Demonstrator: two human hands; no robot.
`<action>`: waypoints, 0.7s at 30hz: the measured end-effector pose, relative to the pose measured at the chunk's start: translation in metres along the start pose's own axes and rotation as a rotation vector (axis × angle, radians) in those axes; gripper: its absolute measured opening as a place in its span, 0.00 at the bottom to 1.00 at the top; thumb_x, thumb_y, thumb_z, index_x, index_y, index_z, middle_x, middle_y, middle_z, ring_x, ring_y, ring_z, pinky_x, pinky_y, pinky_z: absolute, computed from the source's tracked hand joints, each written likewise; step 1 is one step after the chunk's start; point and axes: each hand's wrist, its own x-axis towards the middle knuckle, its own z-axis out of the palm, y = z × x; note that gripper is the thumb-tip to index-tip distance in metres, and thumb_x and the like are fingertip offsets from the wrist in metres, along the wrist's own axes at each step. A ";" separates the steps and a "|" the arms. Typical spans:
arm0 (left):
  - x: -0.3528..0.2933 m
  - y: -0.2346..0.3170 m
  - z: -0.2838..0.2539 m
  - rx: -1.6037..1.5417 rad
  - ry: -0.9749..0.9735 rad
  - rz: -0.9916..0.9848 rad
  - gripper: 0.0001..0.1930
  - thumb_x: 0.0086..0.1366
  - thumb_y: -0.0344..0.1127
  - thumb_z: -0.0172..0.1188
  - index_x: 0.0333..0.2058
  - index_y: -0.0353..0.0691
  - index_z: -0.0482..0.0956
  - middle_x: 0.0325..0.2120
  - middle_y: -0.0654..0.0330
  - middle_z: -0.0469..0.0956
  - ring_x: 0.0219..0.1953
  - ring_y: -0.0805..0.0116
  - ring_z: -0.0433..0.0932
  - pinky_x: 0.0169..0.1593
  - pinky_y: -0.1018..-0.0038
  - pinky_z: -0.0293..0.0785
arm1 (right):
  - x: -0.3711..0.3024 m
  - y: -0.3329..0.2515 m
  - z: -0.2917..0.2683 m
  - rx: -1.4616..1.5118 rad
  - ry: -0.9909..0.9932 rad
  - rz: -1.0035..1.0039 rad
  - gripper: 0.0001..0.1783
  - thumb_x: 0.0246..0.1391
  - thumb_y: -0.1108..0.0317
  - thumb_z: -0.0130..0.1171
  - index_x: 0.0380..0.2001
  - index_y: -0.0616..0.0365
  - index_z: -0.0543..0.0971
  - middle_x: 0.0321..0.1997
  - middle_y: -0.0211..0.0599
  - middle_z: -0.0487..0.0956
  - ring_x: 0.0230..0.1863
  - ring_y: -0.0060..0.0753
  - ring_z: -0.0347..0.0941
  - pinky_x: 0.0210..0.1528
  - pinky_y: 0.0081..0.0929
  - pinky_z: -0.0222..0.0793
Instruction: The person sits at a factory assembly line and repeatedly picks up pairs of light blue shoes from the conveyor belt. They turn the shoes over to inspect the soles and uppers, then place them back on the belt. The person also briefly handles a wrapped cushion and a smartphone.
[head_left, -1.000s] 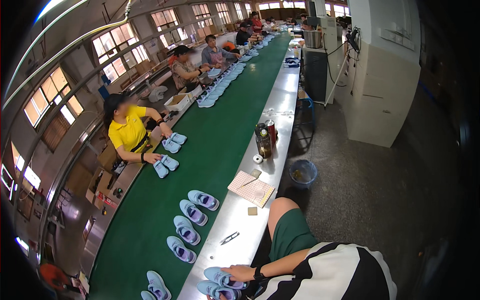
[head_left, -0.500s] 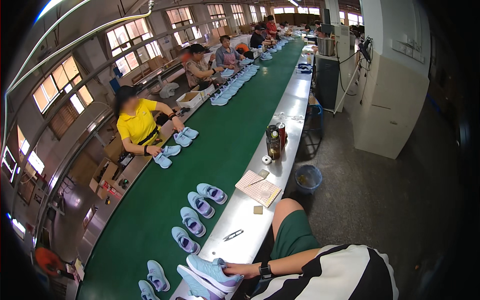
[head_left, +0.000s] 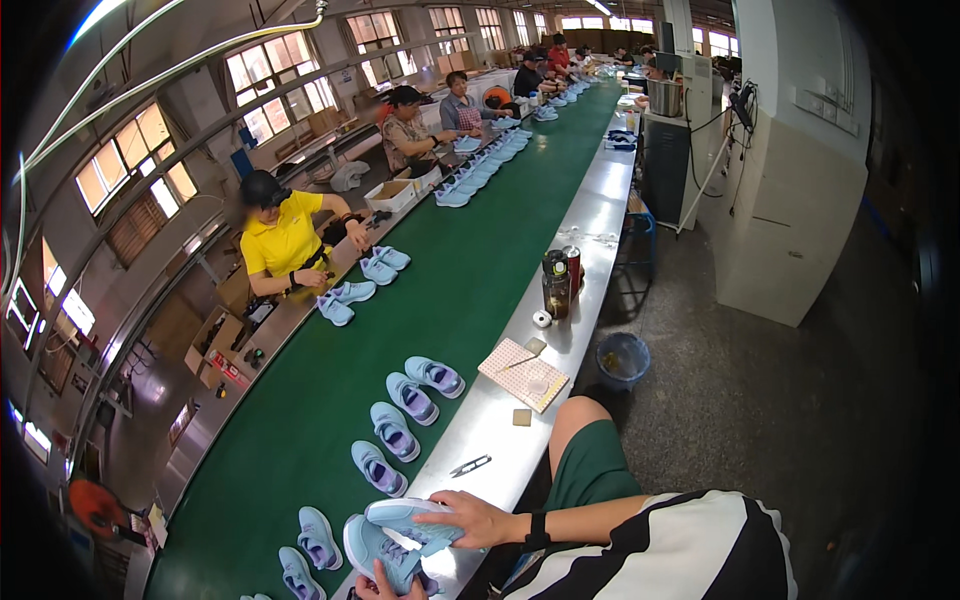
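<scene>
Two light blue sneakers are held together over the near end of the metal ledge. My right hand (head_left: 470, 518), with a dark band on the wrist, is closed on the upper sneaker (head_left: 400, 512), which lies tilted on its side. My left hand (head_left: 385, 588) shows only in part at the lower edge, its fingers gripping the lower sneaker (head_left: 366, 545). White, paper-like material shows between the two shoes. Beyond them, a pair of thread snips (head_left: 471, 466) rests on the ledge.
Several matching sneakers (head_left: 394, 430) stand on the green conveyor belt (head_left: 300, 430). Along the metal ledge (head_left: 500, 440) lie a checked notepad (head_left: 523, 375) and a dark bottle (head_left: 556, 285). A bin (head_left: 623, 358) stands on the floor. Across the belt, a worker in yellow (head_left: 285, 235) is beside more sneakers.
My left hand has come into view on the lower sneaker. My right hand has shifted from the upper sneaker's opening onto its side, and the sneakers have turned. The yellow-clad worker's hands have left the shoes.
</scene>
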 end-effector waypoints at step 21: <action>0.043 0.022 0.044 -1.464 -0.067 -1.232 0.13 0.63 0.39 0.59 0.46 0.44 0.74 0.41 0.63 0.78 0.44 0.67 0.77 0.50 0.68 0.73 | 0.059 0.008 -0.004 0.988 -0.174 0.933 0.40 0.59 0.58 0.59 0.68 0.56 0.52 0.59 0.42 0.68 0.60 0.31 0.67 0.60 0.27 0.64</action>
